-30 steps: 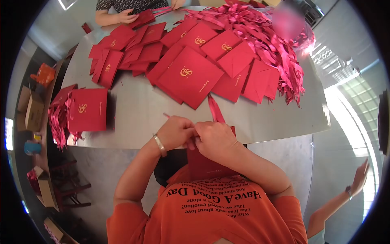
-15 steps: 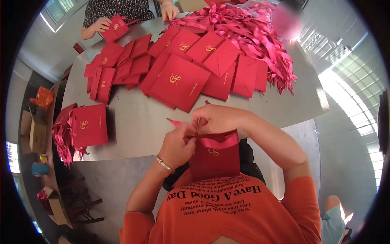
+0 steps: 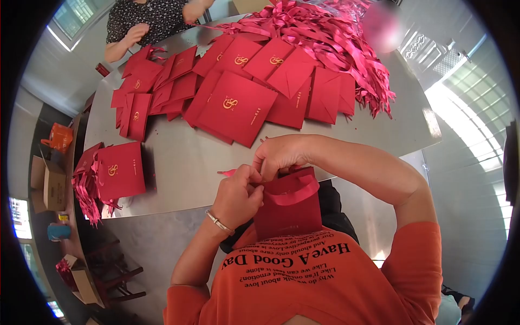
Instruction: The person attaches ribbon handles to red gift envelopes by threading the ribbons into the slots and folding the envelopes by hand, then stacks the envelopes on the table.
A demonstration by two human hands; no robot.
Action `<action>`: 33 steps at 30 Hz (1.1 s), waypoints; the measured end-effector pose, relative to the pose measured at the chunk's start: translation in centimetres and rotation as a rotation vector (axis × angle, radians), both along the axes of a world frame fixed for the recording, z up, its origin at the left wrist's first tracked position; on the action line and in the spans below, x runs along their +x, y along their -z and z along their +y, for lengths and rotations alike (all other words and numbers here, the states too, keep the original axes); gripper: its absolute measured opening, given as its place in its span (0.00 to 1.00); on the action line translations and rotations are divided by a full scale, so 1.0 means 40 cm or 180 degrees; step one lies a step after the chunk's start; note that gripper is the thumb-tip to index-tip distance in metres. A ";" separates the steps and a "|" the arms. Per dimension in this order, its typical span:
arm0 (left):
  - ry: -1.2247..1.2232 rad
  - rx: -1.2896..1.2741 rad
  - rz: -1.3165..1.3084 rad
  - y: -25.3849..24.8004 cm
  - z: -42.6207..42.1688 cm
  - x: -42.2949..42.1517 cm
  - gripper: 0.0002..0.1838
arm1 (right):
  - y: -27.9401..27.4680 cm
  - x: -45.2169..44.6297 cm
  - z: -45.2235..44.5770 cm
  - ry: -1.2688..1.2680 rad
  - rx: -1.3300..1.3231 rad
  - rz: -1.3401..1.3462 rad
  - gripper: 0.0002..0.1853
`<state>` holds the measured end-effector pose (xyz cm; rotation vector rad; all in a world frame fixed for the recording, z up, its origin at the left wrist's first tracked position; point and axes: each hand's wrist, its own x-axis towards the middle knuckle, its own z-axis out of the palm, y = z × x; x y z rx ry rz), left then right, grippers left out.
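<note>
A red paper gift bag (image 3: 287,219) is held upright against my shirt, with a pink ribbon handle (image 3: 298,196) looping across its front. My left hand (image 3: 237,196) is closed in a pinch at the bag's upper left corner, and a pink ribbon end (image 3: 227,173) sticks out beyond its fingers. Bent over the bag's top edge, my right hand (image 3: 283,154) is closed there, its fingertips close to the left hand's. Exactly what those right fingertips pinch is partly hidden.
Red gift bags (image 3: 235,103) lie overlapping on the metal table (image 3: 179,179). Behind them is a heap of pink ribbons (image 3: 336,43). Bags with ribbons (image 3: 120,170) stand at the left edge. Across the table sits another person (image 3: 149,21), hands raised. Cardboard boxes (image 3: 54,184) line the left side.
My right hand has moved from in front of the bag's corner to over its top edge. The ribbon loop hangs lower. The other person has let go of a red bag.
</note>
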<state>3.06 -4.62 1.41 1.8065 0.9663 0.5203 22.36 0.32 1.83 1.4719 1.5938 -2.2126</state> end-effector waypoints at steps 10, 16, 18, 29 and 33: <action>0.0181 -0.0332 -0.0270 0.018 0.015 -0.008 0.07 | 0.052 0.024 0.031 0.1876 0.2720 -0.0414 0.14; 0.0241 -0.0337 -0.0247 0.018 0.015 -0.012 0.08 | 0.099 0.030 0.024 0.1971 0.3592 -0.0530 0.11; 0.0225 -0.0384 -0.0326 0.027 0.015 -0.014 0.08 | 0.098 0.047 -0.004 0.2323 0.3982 0.0134 0.09; -0.1028 0.2076 -0.0165 0.099 -0.047 -0.052 0.04 | 0.029 0.120 -0.269 0.2397 0.1981 -0.0456 0.10; -0.1127 0.1000 0.0152 0.112 -0.058 -0.093 0.08 | 0.053 0.120 -0.270 0.2483 0.1757 -0.0098 0.10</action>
